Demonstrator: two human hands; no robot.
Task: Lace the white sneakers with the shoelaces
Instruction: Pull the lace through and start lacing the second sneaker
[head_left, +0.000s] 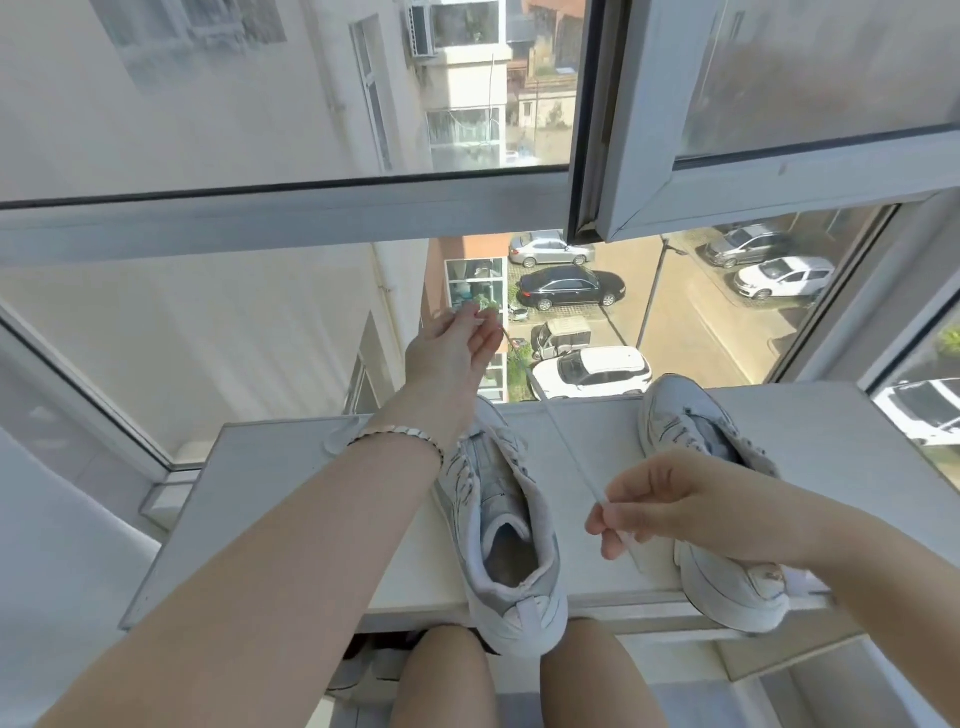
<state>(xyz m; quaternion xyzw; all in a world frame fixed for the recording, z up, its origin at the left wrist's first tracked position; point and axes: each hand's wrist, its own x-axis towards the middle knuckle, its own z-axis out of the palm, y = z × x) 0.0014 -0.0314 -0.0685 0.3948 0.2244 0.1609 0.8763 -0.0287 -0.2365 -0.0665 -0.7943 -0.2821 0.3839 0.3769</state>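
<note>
1. You have two white sneakers: the left sneaker (493, 493) and the right sneaker (691, 431).
2. You hold one shoelace (566, 441).
3. Your two hands show: left hand (452, 348), right hand (670, 504).
4. You wear one bracelet (400, 434).
5. One surface (291, 493) carries both sneakers.

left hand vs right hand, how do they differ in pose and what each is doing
The left hand is raised far out in front of the window glass, beyond the left sneaker. The right hand sits low and near, over the right sneaker. The left wrist wears a bracelet, while the right wrist shows none. Shared: each pinches one end of the same shoelace, which runs taut between them.
</note>
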